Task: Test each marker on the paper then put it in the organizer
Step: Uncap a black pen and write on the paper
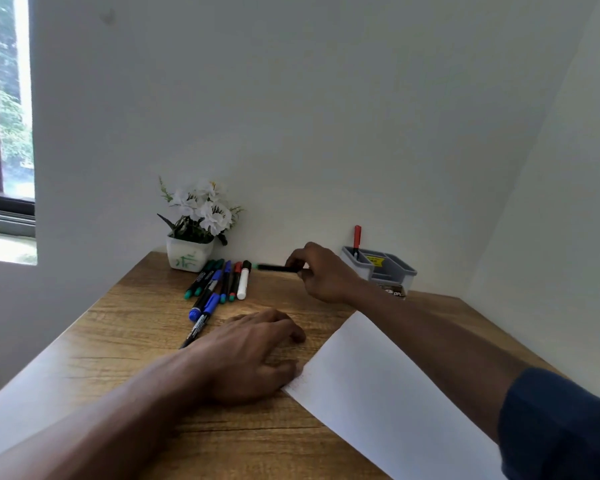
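Note:
My right hand (321, 271) holds a black marker with a green end (274, 267) level above the desk, between the marker pile and the organizer. Several markers (219, 284) in green, blue, red and white lie side by side near the far edge. The grey organizer (392, 270) stands at the back right with one red marker (356, 239) upright in it. My left hand (250, 355) lies flat on the desk, fingers touching the left corner of the white paper (378, 393). Faint red marks show near that corner.
A white pot of white flowers (193, 230) stands against the wall beside the markers. The wooden desk (136, 323) fits into a corner, walls behind and to the right. A window (4, 133) is at the left.

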The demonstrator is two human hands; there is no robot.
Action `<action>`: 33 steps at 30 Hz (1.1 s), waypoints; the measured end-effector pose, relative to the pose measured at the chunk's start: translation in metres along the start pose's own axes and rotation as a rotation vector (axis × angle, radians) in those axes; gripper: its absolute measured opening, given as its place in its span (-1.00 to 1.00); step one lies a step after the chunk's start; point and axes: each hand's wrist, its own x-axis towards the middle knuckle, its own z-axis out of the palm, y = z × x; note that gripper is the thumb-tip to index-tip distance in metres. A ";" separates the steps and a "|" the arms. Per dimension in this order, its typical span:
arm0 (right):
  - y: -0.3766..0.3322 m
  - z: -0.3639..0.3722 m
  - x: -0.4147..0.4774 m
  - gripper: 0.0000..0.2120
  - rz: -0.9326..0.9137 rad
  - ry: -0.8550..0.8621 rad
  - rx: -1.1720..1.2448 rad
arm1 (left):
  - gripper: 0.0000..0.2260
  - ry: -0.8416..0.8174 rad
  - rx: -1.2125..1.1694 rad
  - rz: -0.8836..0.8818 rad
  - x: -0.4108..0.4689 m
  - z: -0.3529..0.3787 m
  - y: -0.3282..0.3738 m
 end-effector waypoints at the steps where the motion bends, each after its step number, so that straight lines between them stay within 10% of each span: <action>1: -0.004 -0.005 -0.008 -0.76 0.030 0.075 0.104 | -0.53 0.004 -0.003 0.004 -0.001 0.000 0.000; 12: -0.050 -0.030 -0.122 -0.74 0.374 0.271 1.427 | -0.38 0.031 -0.062 -0.055 -0.004 -0.003 0.006; 20: -0.057 -0.009 -0.135 -0.88 0.358 0.104 1.363 | -0.27 0.248 -0.182 -0.137 -0.012 -0.004 0.014; 33: -0.048 -0.006 -0.131 -0.73 0.260 0.014 1.366 | -0.83 0.512 -0.393 -0.035 -0.010 0.001 0.025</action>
